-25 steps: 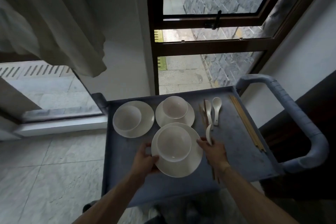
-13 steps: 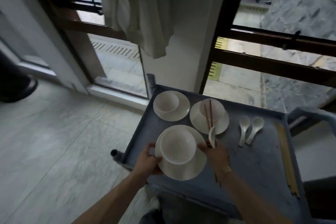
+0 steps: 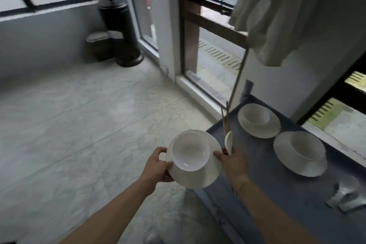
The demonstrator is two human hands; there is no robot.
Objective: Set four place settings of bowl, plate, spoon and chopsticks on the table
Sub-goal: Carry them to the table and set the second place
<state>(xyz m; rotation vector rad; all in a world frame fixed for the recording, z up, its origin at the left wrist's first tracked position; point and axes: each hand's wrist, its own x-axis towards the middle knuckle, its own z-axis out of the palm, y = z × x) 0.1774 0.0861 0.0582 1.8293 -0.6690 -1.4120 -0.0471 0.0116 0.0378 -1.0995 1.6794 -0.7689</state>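
Plate and bowl, the bowl sitting in the plate, are held in the air over the pale floor just off the near-left edge of the grey cart. The left hand curls around the plate's left rim, thumb on top and fingers beneath. The right hand pinches the right rim with its fingertips while also gripping a white spoon and a pair of chopsticks, which rise upright beside the plate. Two more bowl-and-plate sets rest on the cart, with blurred spoons near its right side.
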